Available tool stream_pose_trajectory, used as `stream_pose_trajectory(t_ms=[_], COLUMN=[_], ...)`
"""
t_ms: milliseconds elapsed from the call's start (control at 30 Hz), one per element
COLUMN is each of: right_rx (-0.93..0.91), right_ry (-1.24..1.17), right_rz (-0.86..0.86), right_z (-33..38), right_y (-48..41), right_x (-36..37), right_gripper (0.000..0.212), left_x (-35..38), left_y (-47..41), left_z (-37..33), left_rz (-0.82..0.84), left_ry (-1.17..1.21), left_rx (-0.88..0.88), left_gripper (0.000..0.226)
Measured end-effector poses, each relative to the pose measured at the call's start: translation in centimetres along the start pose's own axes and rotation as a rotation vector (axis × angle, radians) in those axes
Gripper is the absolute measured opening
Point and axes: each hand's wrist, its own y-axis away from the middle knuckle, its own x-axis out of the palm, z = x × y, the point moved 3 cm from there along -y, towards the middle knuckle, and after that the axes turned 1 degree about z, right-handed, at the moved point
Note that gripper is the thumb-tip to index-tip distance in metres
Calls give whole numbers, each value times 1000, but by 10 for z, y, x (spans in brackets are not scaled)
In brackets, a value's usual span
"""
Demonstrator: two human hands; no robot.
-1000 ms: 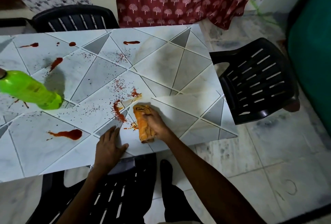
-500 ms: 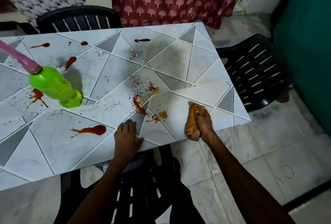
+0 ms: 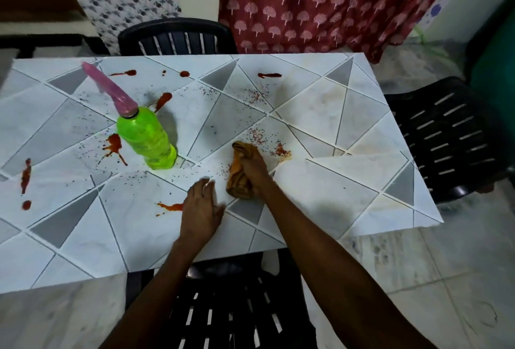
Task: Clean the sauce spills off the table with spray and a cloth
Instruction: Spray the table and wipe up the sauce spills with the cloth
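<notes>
Seen from the head camera, looking down: the right hand (image 3: 255, 166) has its fingers clenched around a bunched orange cloth (image 3: 239, 178), pressed on the marble-patterned desk (image 3: 348, 181) near its middle, beside a red sauce smear (image 3: 281, 150); the left hand (image 3: 202, 209) lies flat with fingers released, holding nothing, partly over another sauce streak (image 3: 170, 206); a green spray bottle (image 3: 145, 136) with a pink nozzle stands well to the left among more spills; the cloth looks soft, light and limp, best gripped as a wad; half a second ago the cloth was at the desk's near right edge; it has since swept back inward.
</notes>
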Motion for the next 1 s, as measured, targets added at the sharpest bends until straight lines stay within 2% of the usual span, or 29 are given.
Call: stream_pose_trajectory(t_ms=[100, 233, 333, 400, 533, 600, 733, 900, 1000], right_rx=[-37, -179, -170, -150, -64, -26, -88, -152, -95], right_ry=[-6, -65, -32, 77, 156, 160, 122, 125, 125], right_rz=[-45, -149, -272, -366, -422, -349, -124, 242, 391], right_z=[9, 2, -4, -4, -2, -1, 13, 51, 53], right_y=[8, 27, 25, 19, -11, -27, -43, -45, -51], right_x=[-20, -85, -140, -173, -196, -176, -96, 3, 12], right_gripper=[50, 33, 37, 35, 33, 32, 23, 34, 39], left_x=[-9, -14, -12, -10, -5, -2, 1, 0, -2], left_y=[-22, -48, -68, -79, -92, -93, -94, -94, -94], left_z=[7, 14, 22, 26, 28, 25, 23, 22, 25], left_rz=[10, 48, 48, 44, 28, 49, 44, -56, -57], left_ry=[30, 26, -22, -44, -86, -116, -139, -80, -47], left_rx=[-14, -6, -16, -20, -51, -72, -115, -111, -86], left_gripper=[71, 81, 88, 91, 78, 74, 67, 53, 53])
